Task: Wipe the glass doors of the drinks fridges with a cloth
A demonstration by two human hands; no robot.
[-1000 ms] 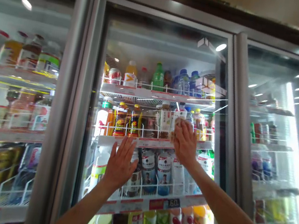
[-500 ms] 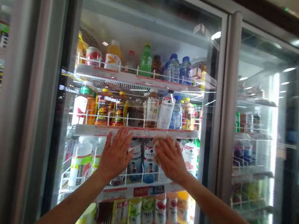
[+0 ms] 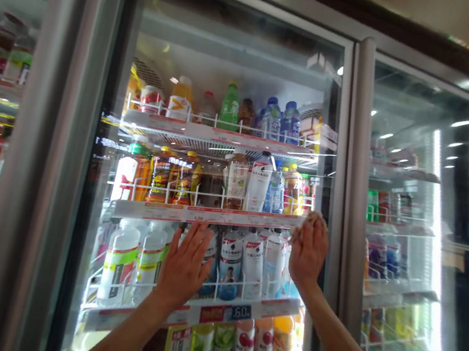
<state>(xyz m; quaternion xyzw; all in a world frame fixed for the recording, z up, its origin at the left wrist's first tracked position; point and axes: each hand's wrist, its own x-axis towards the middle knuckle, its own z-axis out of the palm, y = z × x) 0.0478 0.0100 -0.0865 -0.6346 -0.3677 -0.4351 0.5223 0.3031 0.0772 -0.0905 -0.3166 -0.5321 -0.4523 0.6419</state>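
The fingers of the right hand [image 3: 310, 255] were bent close together over a crumpled cloth [image 3: 312, 219], which was held up against the glass door [image 3: 247, 51], near its right edge. The left hand [image 3: 184, 266] was held lower and further left, palm turned to the glass, fingers straight and slightly parted; whether the glass was touched could not be told. Behind the door, drinks were seen ranked on lit shelves: a green bottle [image 3: 229, 108] above, yellow-capped bottles [image 3: 186, 182] beneath. Further doors were seen on both sides.
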